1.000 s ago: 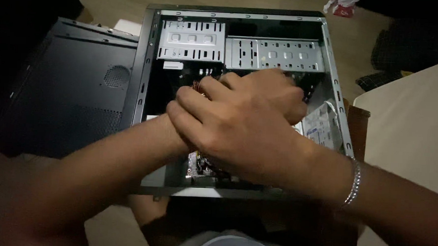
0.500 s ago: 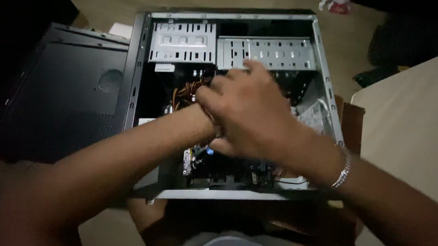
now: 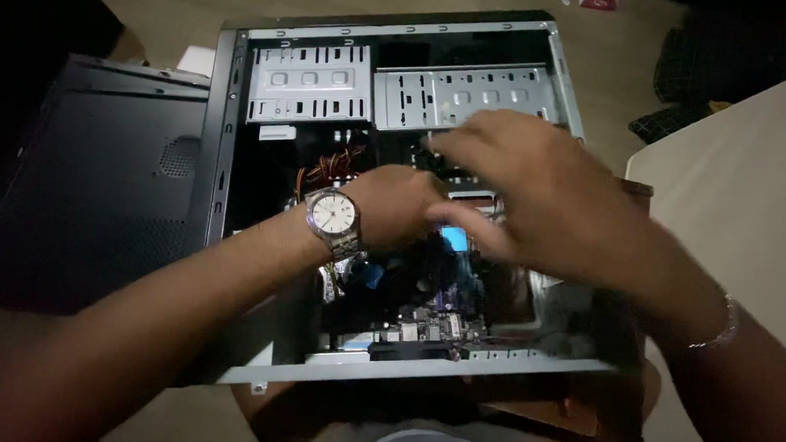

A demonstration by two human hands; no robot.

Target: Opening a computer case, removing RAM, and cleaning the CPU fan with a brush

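Inside the open computer case (image 3: 237,152), holding a motherboard (image 3: 424,320) and orange wires (image 3: 324,169), left hand (image 3: 393,208) and right hand (image 3: 536,192) reach; neither grip can be made out.

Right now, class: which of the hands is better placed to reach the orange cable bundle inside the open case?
Left. The left hand sits just beside the orange cable bundle; the right hand hovers farther right, blurred.

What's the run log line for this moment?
left hand: inside open computer case, grip unclear | right hand: above motherboard, blurred | side panel: left of case
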